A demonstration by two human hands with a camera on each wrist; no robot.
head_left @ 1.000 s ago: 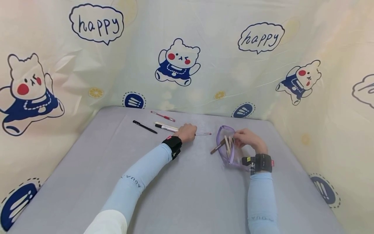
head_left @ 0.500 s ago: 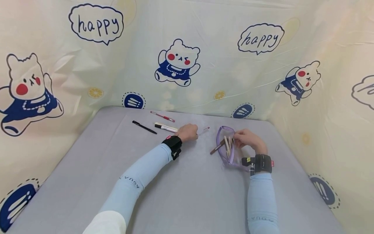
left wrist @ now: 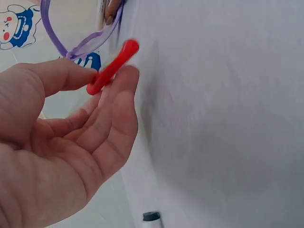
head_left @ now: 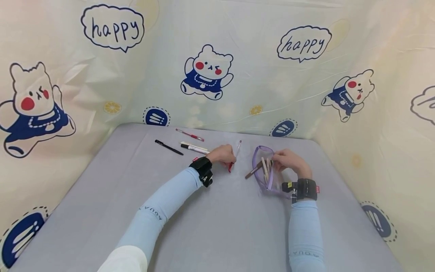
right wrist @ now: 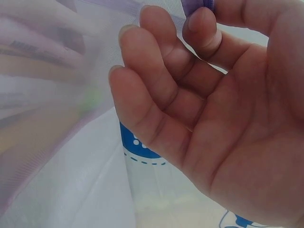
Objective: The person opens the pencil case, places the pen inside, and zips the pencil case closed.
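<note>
Left hand (head_left: 221, 154) pinches a red-ended pen (left wrist: 113, 67) between thumb and finger, near a purple-edged mesh pouch (head_left: 270, 180). Right hand (head_left: 289, 162) pinches the pouch's edge; several pens (head_left: 265, 170) sit inside (a brown pen (head_left: 253, 171) crosses the rim). Farther left on the worktop (head_left: 204, 226): black pen (head_left: 168, 147), black-capped marker (head_left: 195, 148), red pen (head_left: 189, 135).

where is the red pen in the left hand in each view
Head: red pen a little right of and below centre, pinched in the left hand.
Left wrist: upper left, between thumb and fingers.
Right wrist: not in it.
Shared landmark: purple-edged pouch, right of the pen in head, top left in left wrist, left side in right wrist.
</note>
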